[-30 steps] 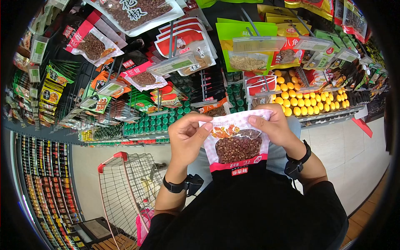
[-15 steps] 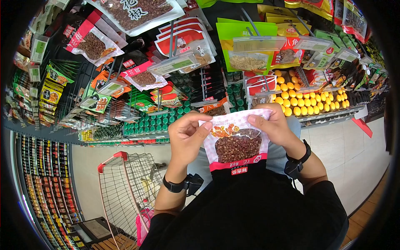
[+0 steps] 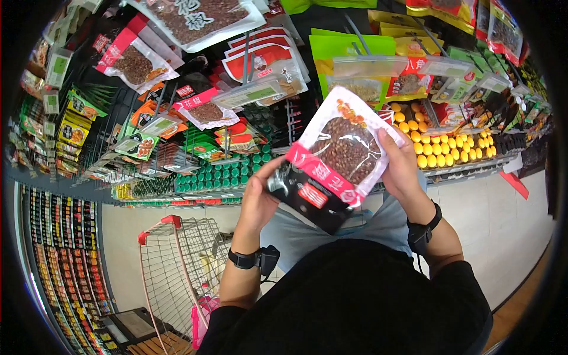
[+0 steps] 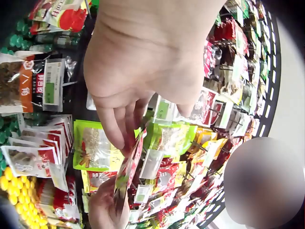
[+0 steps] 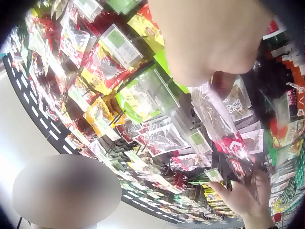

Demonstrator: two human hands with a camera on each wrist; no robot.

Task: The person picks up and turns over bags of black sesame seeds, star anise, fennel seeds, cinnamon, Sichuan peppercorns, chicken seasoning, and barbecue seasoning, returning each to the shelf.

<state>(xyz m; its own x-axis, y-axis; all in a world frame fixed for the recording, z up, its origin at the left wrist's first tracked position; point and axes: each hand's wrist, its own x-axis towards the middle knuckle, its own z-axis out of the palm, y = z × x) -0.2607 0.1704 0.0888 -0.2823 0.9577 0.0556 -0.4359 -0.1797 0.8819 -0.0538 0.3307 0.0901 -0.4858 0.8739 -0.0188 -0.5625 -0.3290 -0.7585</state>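
A bag of Sichuan peppercorns (image 3: 345, 151), white and pink with a black end, is held aslant in front of the body in the head view. The right hand (image 3: 400, 163) grips its right edge, thumb on the front and fingers hidden behind. At the lower left, the left hand (image 3: 259, 198) touches the black end, its fingers partly behind the bag. From the left wrist, the bag (image 4: 128, 171) shows edge-on; the left hand's fingers (image 4: 112, 124) reach to it with the thumb apart. The right wrist view shows the left hand (image 5: 243, 198) with its thumb spread.
Hooks ahead carry peppercorn bags (image 3: 133, 62), a green spice bag (image 3: 352, 53) and price-tag holders (image 3: 254, 92). Below stand green-capped jars (image 3: 222, 177) and yellow-capped bottles (image 3: 441, 148). A wire shopping cart (image 3: 183, 260) stands at the left on the floor.
The bag has turned, its black end swinging from near the body to the lower left and its white end rising. The left hand has gone from pinching the white end to touching the black end.
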